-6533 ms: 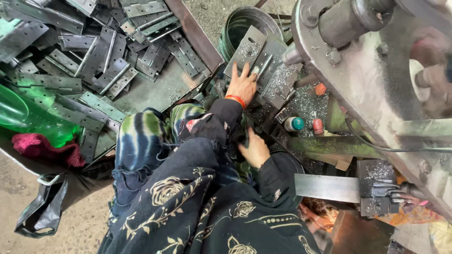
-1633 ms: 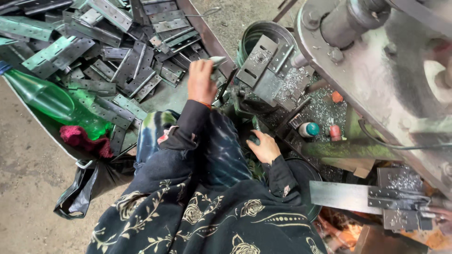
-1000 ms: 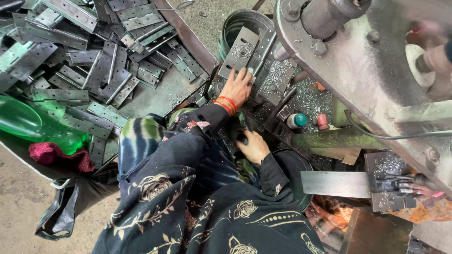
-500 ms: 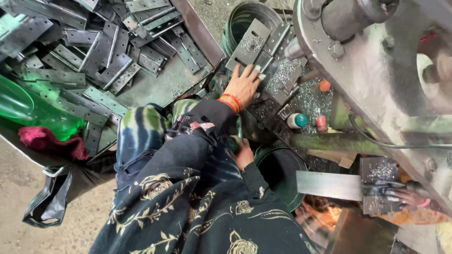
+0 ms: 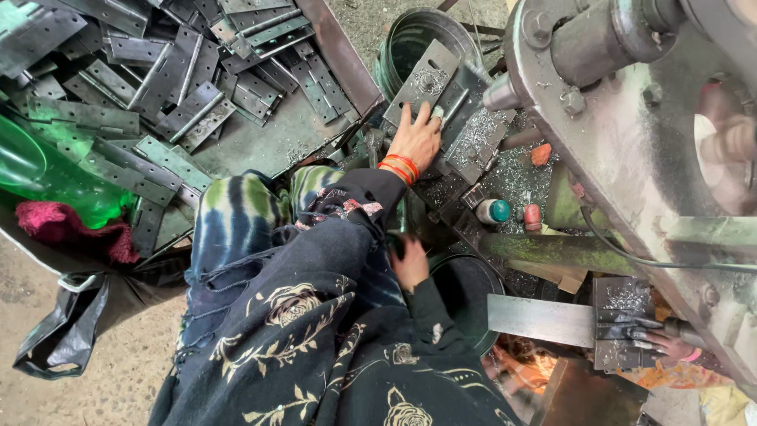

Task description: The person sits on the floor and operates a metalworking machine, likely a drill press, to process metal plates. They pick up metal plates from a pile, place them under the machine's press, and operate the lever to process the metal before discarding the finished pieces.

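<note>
Head view looked straight down over a dark floral sleeve at a drilling machine and its bench, dusted with metal shavings. The left hand, with red bangles at the wrist, lay flat on a grey metal hinge plate that rested tilted on the bench under the machine's spindle; its fingers were spread open and pressed onto the plate rather than wrapped around it. The right hand sat lower, near the lap and just beside a dark round bucket; its fingers were curled around a small dark object, though what it was could not be told. To the left, a tray held a heap of similar hinge plates. A green plastic bottle lay beside a red cloth. Another person's hand showed at the lower right.
</note>
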